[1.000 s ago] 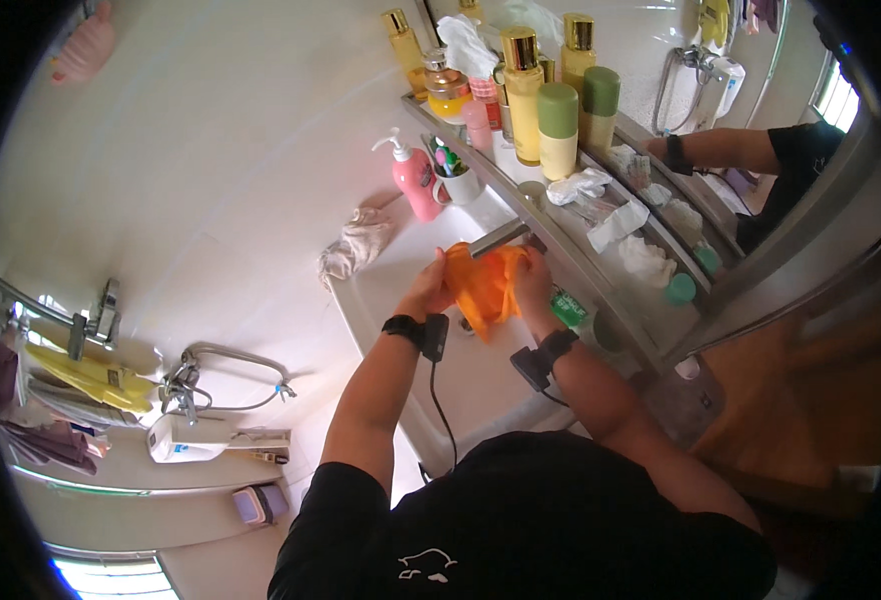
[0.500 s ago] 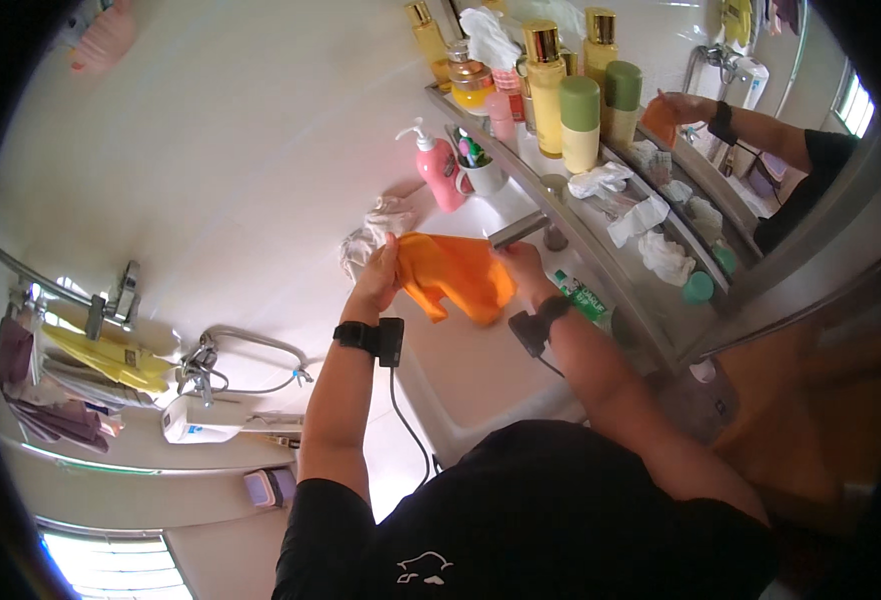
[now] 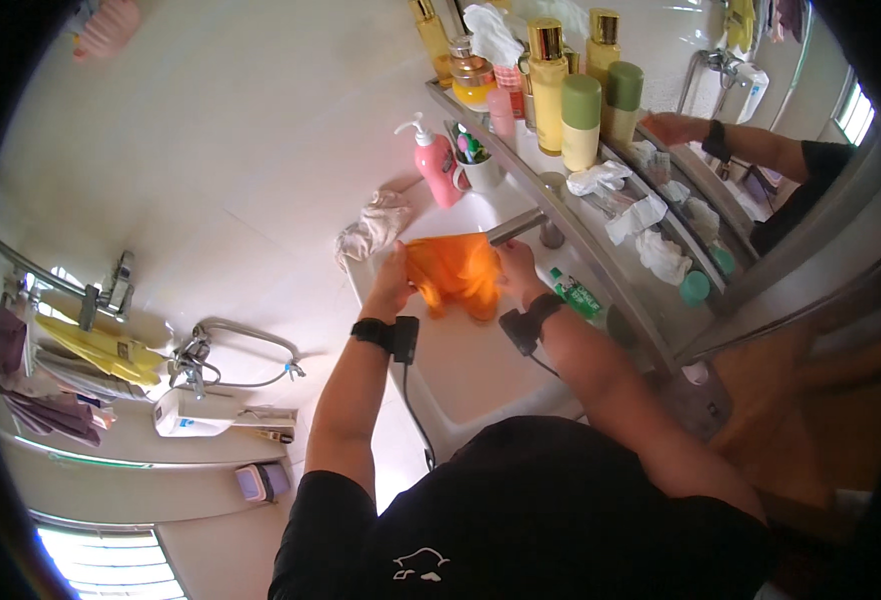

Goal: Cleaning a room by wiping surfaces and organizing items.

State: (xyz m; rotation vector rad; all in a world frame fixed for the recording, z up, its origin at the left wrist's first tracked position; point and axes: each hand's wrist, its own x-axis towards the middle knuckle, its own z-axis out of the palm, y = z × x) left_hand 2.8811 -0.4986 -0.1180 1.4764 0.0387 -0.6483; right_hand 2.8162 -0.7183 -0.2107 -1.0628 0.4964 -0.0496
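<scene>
An orange cloth hangs stretched between both my hands over the white sink. My left hand grips its left edge and my right hand grips its right edge, just below the metal tap spout. Each wrist wears a black band with a cable. The cloth's lower part droops toward the basin.
A crumpled white rag lies at the sink's far left corner. A pink pump bottle and a cup of toothbrushes stand behind it. A shelf under the mirror holds several bottles, tissues and a green tube.
The cloth was bunched at the tap, then lifted and spread to the left. Now both hands have brought it back down under the spout, held wide.
</scene>
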